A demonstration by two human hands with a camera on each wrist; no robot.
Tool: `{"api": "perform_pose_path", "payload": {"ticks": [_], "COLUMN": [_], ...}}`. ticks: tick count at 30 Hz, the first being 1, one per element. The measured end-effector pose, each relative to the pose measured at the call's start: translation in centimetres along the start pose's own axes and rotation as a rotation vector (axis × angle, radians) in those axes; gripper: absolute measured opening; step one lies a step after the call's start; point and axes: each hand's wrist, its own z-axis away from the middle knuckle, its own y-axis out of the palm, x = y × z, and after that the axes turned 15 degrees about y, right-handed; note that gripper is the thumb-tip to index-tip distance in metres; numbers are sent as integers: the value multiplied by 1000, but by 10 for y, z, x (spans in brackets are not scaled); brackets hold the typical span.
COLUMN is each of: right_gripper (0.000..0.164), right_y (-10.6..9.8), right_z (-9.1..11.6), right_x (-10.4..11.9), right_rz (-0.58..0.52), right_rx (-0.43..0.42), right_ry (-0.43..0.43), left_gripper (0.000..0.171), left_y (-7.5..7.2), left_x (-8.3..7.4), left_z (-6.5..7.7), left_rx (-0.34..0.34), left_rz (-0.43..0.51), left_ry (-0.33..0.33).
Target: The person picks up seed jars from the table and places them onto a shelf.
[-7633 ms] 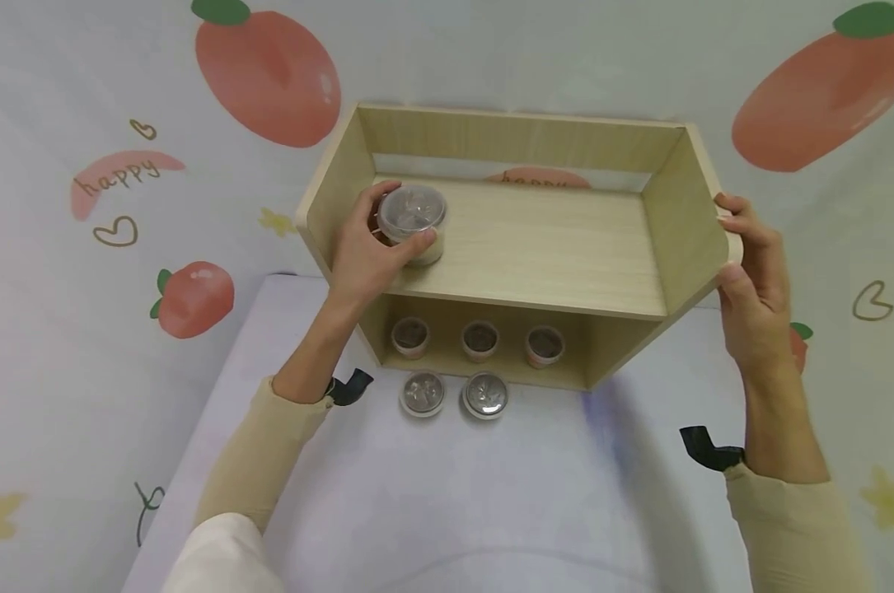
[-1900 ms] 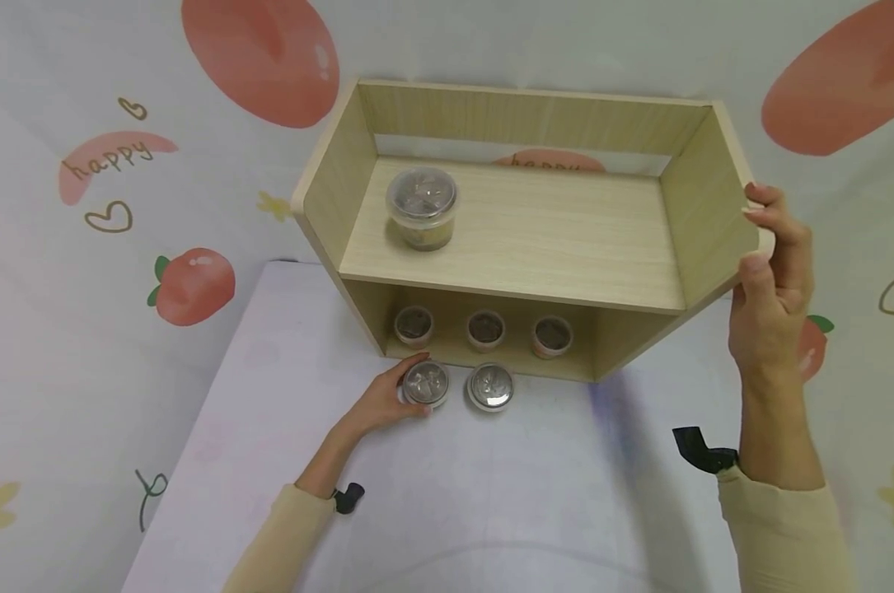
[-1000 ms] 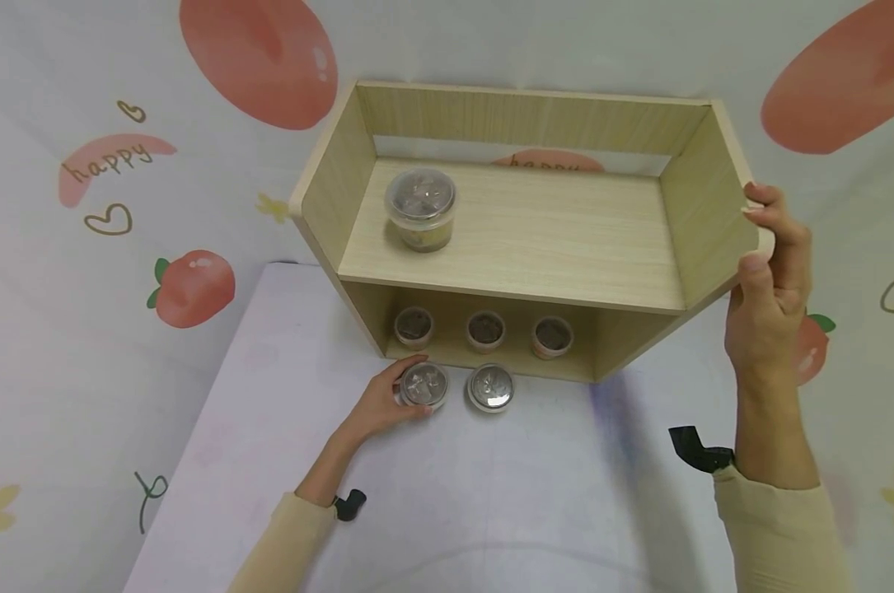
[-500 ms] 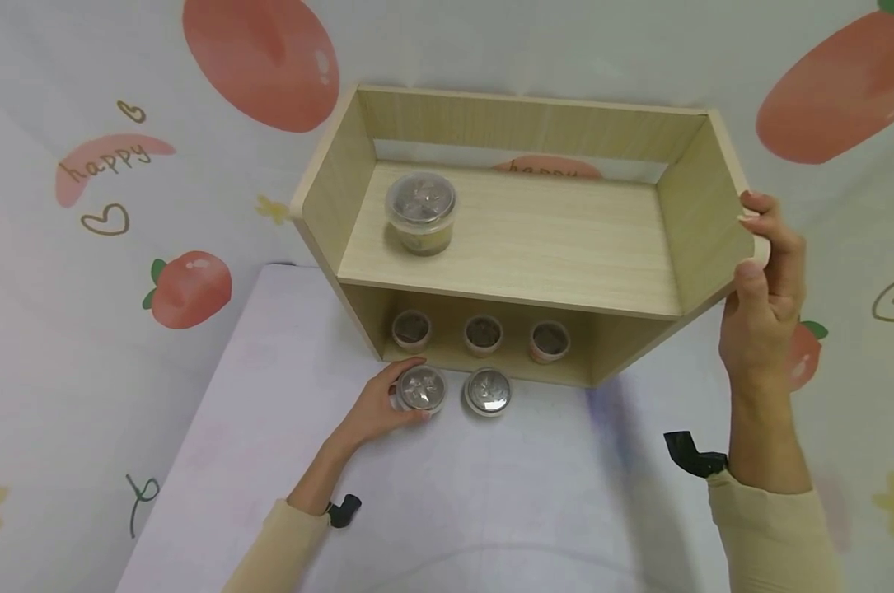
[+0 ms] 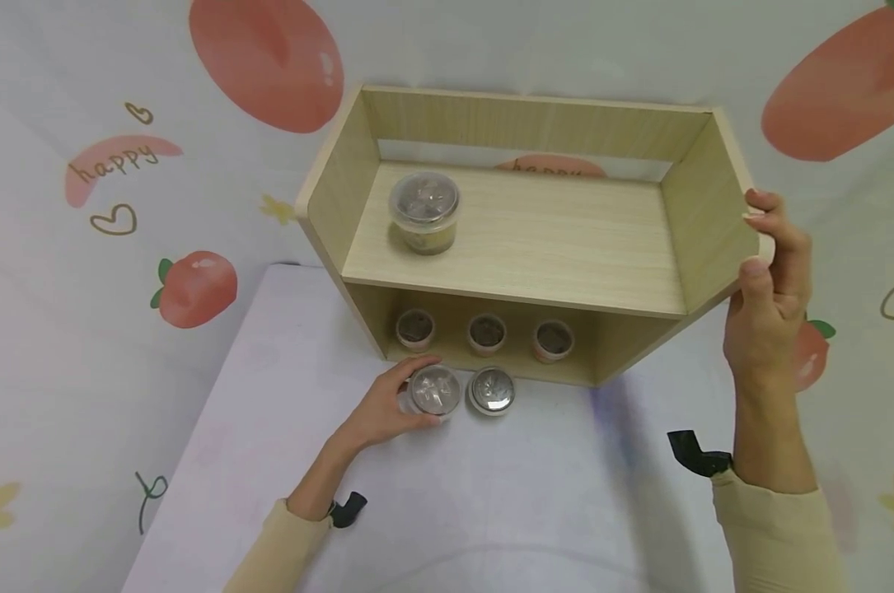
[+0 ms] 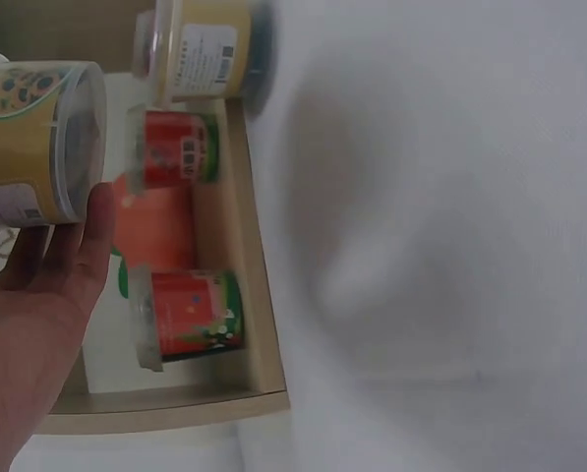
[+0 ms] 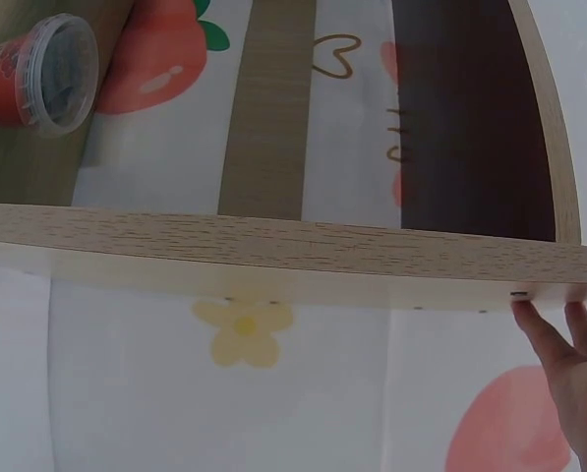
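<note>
My left hand (image 5: pixel 383 408) grips a lidded clear plastic tub (image 5: pixel 435 389), fingers on its far side and thumb on the near side. In the left wrist view this tub (image 6: pixel 18 108) has a yellow label and is lifted off the table. Beside it on the table, in front of the shelf, stands a like tub (image 5: pixel 492 390). A third tub (image 5: pixel 424 210) is on the left of the upper board of the two-tier wooden shelf (image 5: pixel 558 239). At the right, my right hand (image 5: pixel 773 296) holds the front edge of the shelf's side panel (image 7: pixel 273 241).
In the lower tier stand a left red-labelled cup (image 5: pixel 415 329), a middle cup (image 5: pixel 487 333) and a right cup (image 5: pixel 554 340), all lidded. The white table (image 5: pixel 491 502) extends in front. Behind the shelf hangs a fruit-patterned backdrop (image 5: pixel 565 41).
Earlier, my left hand held the tub on the upper board. It let go there, came down to the left tub on the table, and has now raised that one. The right hand keeps its hold.
</note>
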Motion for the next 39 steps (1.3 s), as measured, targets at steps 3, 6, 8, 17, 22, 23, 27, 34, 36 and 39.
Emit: {"api": "perform_pose_path", "payload": {"ticks": [3, 6, 8, 17, 22, 23, 27, 34, 36, 39], "right_gripper": [38, 39, 38, 41, 42, 42, 44, 43, 41, 38], "right_y": [-3, -4, -2, 1, -1, -2, -9, -11, -9, -7], "right_z": [-1, -1, -1, 1, 0, 0, -4, -5, -5, -5], "right_x": [-1, -1, -1, 1, 0, -1, -3, -5, -5, -5], "right_rz": [11, 17, 14, 23, 21, 18, 31, 37, 41, 46], "right_rx": [0, -2, -6, -13, -15, -14, -6, -3, -5, -8], "right_ry": [-2, -2, 1, 1, -2, -2, -10, -15, -14, -16], "left_gripper": [85, 86, 87, 87, 85, 85, 86, 81, 81, 85], "left_y": [1, 1, 0, -3, -6, -6, -8, -15, -16, -15], "left_x": [-4, -6, -9, -24, -31, -33, -42, -78, -82, -76], "left_z": [0, 0, -1, -6, -9, -11, -15, -26, -28, -30], "left_rx": [9, 14, 15, 28, 38, 39, 38, 46, 50, 57], "left_rz": [-11, -12, -10, -14, -15, -13, -12, -37, -50, -75], "left_ry": [9, 19, 23, 62, 108, 119, 146, 185, 201, 216]}}
